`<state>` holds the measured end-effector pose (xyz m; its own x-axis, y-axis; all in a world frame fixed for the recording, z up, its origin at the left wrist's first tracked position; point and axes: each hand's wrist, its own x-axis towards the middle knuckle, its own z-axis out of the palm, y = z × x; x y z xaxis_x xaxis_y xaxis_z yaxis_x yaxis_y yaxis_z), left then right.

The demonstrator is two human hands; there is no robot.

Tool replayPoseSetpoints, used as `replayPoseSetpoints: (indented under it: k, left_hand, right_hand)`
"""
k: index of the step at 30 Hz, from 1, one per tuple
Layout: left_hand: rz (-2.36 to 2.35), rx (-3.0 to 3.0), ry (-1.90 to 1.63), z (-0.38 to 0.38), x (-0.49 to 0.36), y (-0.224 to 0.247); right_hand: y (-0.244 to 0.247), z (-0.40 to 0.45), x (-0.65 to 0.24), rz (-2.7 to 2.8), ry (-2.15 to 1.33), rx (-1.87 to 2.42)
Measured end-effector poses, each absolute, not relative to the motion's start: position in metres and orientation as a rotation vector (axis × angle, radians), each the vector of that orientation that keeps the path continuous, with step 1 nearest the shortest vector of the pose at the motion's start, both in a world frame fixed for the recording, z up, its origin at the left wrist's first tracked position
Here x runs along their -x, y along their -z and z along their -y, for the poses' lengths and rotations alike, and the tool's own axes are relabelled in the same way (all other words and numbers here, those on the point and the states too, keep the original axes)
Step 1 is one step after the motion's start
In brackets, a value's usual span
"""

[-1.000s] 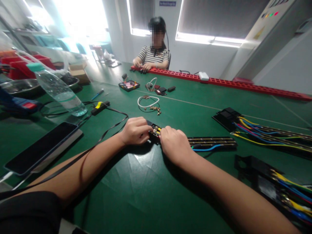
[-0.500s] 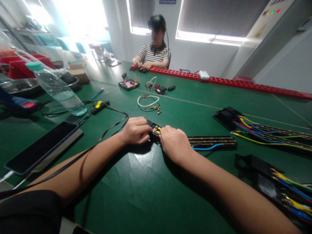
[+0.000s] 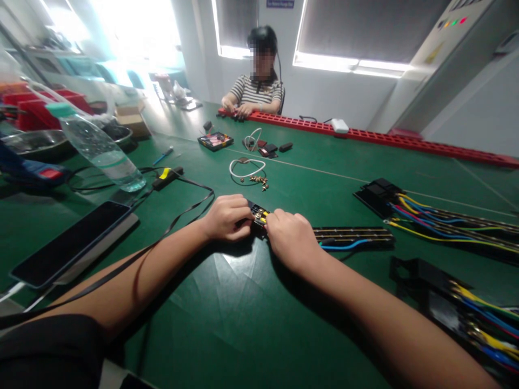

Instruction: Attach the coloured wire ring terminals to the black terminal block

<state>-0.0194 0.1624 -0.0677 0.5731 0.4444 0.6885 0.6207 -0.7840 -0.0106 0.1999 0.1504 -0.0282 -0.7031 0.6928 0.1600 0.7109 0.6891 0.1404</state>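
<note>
Between my hands lies a black terminal housing (image 3: 259, 214) with brass contacts and yellow wire ends inside. My left hand (image 3: 229, 217) is closed on its left end, thumb and index finger pinched at the contacts. My right hand (image 3: 290, 237) is closed around the right side, fingertips by the yellow wires. A long black strip (image 3: 357, 235) with brass lines and a blue wire runs out to the right from under my right hand. Small brass screws (image 3: 259, 181) lie loose just beyond the housing, beside a white cable loop (image 3: 247, 162).
To the left are a phone (image 3: 71, 243), a tilted water bottle (image 3: 103, 154) and a black cord (image 3: 190, 202). Wired black assemblies (image 3: 377, 197) lie on the right. Across the green table (image 3: 227, 335) a co-worker (image 3: 259, 97) sits behind a red slotted rail (image 3: 373, 134).
Almost nothing differs. Both hands stay on the terminal housing, with only a very slight shift of the left fingers and of the whole view.
</note>
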Motion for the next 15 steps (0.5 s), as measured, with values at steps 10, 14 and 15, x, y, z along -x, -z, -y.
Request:
replayPoseSetpoints:
  k: [10, 14, 15]
  left_hand:
    - [0.871, 2.553, 0.991, -0.1649, 0.0173, 0.0693]
    - [0.882, 2.561, 0.955, -0.1642, 0.0171, 0.0677]
    - [0.877, 2.564, 0.946, -0.164, 0.0171, 0.0673]
  right_hand:
    - [0.0275, -0.1494, -0.1994, 2.798, 0.314, 1.165]
    - [0.0271, -0.1491, -0.1992, 2.79, 0.316, 1.176]
    - [0.0269, -0.1488, -0.1992, 2.786, 0.319, 1.182]
